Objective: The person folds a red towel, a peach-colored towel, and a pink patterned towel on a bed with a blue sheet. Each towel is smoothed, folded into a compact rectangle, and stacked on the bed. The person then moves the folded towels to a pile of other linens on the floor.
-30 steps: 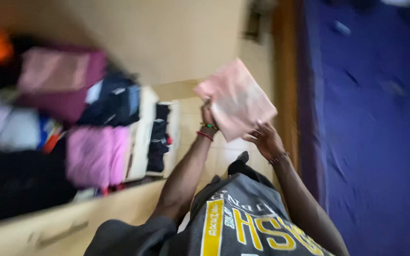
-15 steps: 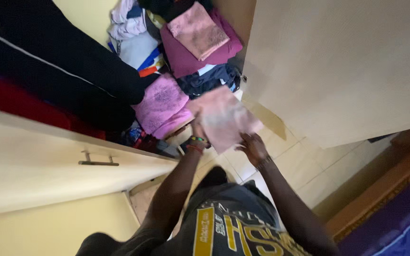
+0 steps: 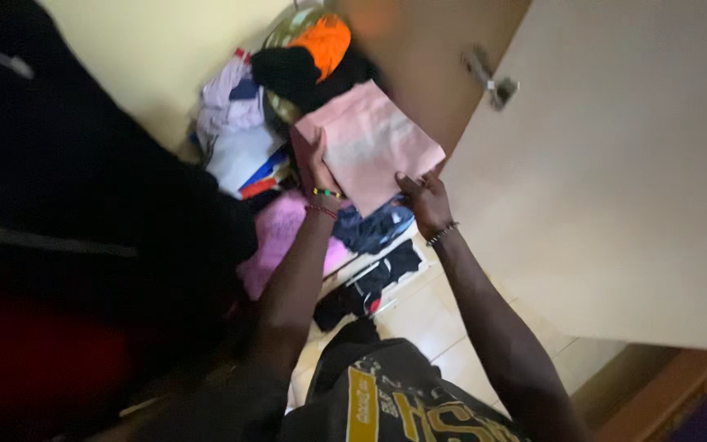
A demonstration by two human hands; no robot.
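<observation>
A folded pale pink cloth (image 3: 370, 143) is held flat between both my hands, up at the open wardrobe. My left hand (image 3: 317, 168) grips its left edge; that wrist wears green and red bands. My right hand (image 3: 425, 200) holds its near right corner, with a beaded bracelet on the wrist. Just below the cloth lie a dark navy garment (image 3: 374, 229) and a folded bright pink garment (image 3: 284, 237). An orange item (image 3: 327, 41) and a black one (image 3: 292, 74) sit on the stack behind the cloth.
The pale wardrobe door (image 3: 615, 180) stands open on the right with a metal fitting (image 3: 493, 78). Dark hanging clothes (image 3: 83, 213) fill the left. White and lilac garments (image 3: 235, 135) sit in the shelf. Dark items (image 3: 366, 286) rest low by the tiled floor (image 3: 427, 319).
Both hands have carried the pink cloth up and into the wardrobe, over the stacked clothes. The view has swung toward the shelves and the door.
</observation>
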